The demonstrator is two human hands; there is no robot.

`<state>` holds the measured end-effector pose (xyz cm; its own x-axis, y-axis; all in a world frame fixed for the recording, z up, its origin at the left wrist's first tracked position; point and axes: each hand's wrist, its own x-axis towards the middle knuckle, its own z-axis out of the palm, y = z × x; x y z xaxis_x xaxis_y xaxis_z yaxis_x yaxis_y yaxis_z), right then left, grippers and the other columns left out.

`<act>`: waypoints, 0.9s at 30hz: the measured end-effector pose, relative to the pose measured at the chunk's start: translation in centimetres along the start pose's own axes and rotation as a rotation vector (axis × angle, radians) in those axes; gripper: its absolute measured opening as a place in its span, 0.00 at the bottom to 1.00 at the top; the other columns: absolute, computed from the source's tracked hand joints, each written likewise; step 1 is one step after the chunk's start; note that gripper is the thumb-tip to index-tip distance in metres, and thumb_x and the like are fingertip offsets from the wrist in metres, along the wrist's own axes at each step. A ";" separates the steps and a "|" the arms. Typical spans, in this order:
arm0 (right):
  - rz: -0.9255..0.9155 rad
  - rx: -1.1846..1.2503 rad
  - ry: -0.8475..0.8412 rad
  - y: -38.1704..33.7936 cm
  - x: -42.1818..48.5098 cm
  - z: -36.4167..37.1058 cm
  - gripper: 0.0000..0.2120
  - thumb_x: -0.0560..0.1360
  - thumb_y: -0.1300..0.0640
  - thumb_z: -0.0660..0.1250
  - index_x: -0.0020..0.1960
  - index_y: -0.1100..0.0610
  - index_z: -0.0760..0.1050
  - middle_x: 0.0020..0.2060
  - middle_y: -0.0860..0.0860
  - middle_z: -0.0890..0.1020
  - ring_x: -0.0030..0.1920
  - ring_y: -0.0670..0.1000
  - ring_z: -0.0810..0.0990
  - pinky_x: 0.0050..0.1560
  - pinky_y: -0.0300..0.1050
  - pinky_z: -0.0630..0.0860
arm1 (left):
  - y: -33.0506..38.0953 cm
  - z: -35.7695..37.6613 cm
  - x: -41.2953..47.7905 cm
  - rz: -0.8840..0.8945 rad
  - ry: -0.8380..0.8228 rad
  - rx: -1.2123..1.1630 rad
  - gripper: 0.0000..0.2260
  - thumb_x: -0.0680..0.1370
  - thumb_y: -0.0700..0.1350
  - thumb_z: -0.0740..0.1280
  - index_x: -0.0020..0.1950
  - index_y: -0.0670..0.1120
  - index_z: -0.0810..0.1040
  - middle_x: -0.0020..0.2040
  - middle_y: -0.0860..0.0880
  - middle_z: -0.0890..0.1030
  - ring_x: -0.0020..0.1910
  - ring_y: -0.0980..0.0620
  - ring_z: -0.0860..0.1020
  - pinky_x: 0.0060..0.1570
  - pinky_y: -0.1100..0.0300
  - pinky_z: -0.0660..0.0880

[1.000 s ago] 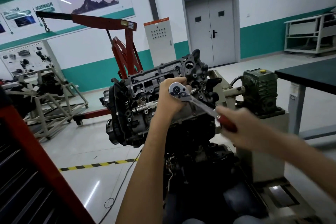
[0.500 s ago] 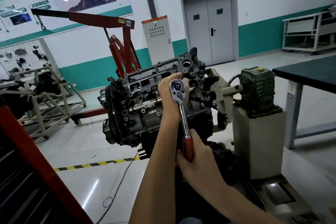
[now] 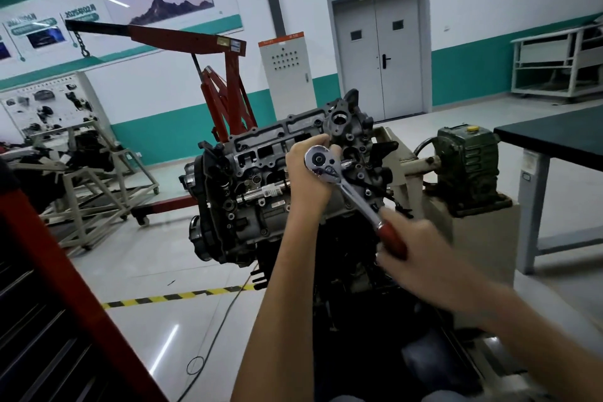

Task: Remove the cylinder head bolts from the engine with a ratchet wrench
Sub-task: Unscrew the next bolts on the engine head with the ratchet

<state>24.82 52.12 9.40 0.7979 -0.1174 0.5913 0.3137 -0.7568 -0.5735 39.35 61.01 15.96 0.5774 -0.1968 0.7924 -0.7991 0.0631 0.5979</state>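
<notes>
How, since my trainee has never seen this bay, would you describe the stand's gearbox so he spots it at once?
Find the engine mounted mid-room. Right of it stands a beige pedestal beside the dark table. The gearbox sits on top: the only green casting there, with a yellow cap.

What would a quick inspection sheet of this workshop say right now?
Surface: glossy grey floor crossed by yellow-black tape.
Job's things: engine mounted on a stand; ratchet wrench set against its cylinder head; bolts not clearly visible.
Clutter: nothing seen.
Hands: left hand cups the wrench's head; right hand, blurred, grips the red handle.
Cables: thin cable trailing across the floor.
Surroundings: red engine hoist, green gearbox, dark table, grey double door.
</notes>
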 end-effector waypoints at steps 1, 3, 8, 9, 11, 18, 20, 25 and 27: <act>0.045 0.116 0.066 -0.8 -0.8 2.1 0.19 0.69 0.68 0.68 0.40 0.47 0.63 0.24 0.45 0.70 0.22 0.39 0.71 0.23 0.26 0.65 | 0.0 0.4 0.0 -0.011 0.033 -0.002 0.21 0.74 0.34 0.67 0.27 0.52 0.64 0.24 0.57 0.65 0.24 0.61 0.63 0.28 0.66 0.61; 0.124 0.297 0.141 -2.5 -1.5 5.9 0.16 0.70 0.67 0.68 0.39 0.50 0.64 0.24 0.47 0.69 0.22 0.41 0.72 0.22 0.30 0.66 | 0.1 1.0 0.1 -0.030 0.080 0.006 0.21 0.74 0.33 0.67 0.28 0.51 0.64 0.25 0.57 0.64 0.25 0.62 0.62 0.28 0.70 0.59; 0.119 0.247 0.064 -2.1 -1.0 5.8 0.12 0.70 0.66 0.65 0.48 0.54 0.67 0.26 0.50 0.69 0.23 0.45 0.69 0.24 0.34 0.67 | -0.2 -0.1 0.2 0.012 -0.023 0.071 0.21 0.74 0.35 0.65 0.27 0.51 0.60 0.25 0.56 0.61 0.26 0.59 0.59 0.28 0.62 0.58; 0.076 0.142 0.008 -1.3 -0.6 4.0 0.14 0.70 0.66 0.66 0.50 0.52 0.67 0.26 0.48 0.69 0.23 0.45 0.69 0.25 0.31 0.65 | -0.2 -0.7 0.3 0.025 -0.086 0.089 0.20 0.74 0.34 0.65 0.27 0.48 0.61 0.24 0.55 0.61 0.26 0.58 0.59 0.28 0.61 0.57; -0.034 -0.069 -0.126 0.1 0.9 -0.4 0.16 0.69 0.65 0.66 0.51 0.50 0.68 0.28 0.46 0.71 0.24 0.45 0.72 0.27 0.31 0.66 | -0.2 -2.0 0.6 0.038 -0.214 0.097 0.16 0.72 0.34 0.65 0.28 0.42 0.63 0.25 0.52 0.63 0.26 0.57 0.60 0.28 0.61 0.58; -0.105 -0.399 -0.178 1.5 3.6 -6.0 0.12 0.71 0.65 0.66 0.45 0.51 0.67 0.30 0.48 0.76 0.27 0.44 0.76 0.28 0.42 0.76 | 0.2 -1.4 0.5 0.048 -0.250 0.078 0.14 0.69 0.37 0.63 0.26 0.43 0.61 0.25 0.48 0.62 0.27 0.54 0.60 0.30 0.59 0.57; -0.001 -0.166 -0.123 0.8 1.0 -2.4 0.11 0.70 0.66 0.66 0.47 0.54 0.68 0.29 0.51 0.76 0.25 0.46 0.74 0.28 0.41 0.75 | 0.1 -0.6 0.1 0.013 -0.152 0.019 0.17 0.72 0.36 0.64 0.26 0.42 0.61 0.25 0.51 0.61 0.26 0.53 0.60 0.29 0.59 0.56; 0.155 0.353 0.122 -2.8 -1.8 6.9 0.14 0.71 0.65 0.67 0.41 0.51 0.64 0.24 0.48 0.69 0.21 0.43 0.70 0.23 0.33 0.67 | 0.6 0.8 0.1 -0.063 0.010 -0.029 0.22 0.72 0.28 0.64 0.27 0.46 0.58 0.21 0.57 0.58 0.20 0.60 0.59 0.25 0.72 0.55; 0.153 0.385 0.114 -3.0 -1.8 7.5 0.14 0.71 0.66 0.65 0.41 0.50 0.64 0.25 0.49 0.69 0.21 0.44 0.68 0.23 0.35 0.67 | 0.7 0.9 0.1 -0.055 0.016 -0.024 0.21 0.72 0.28 0.63 0.28 0.45 0.58 0.22 0.58 0.58 0.21 0.59 0.58 0.26 0.71 0.55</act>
<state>26.36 59.47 5.82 0.7950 -0.2961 0.5294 0.3825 -0.4328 -0.8164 38.66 60.20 16.36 0.6228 -0.1849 0.7602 -0.7621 0.0763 0.6429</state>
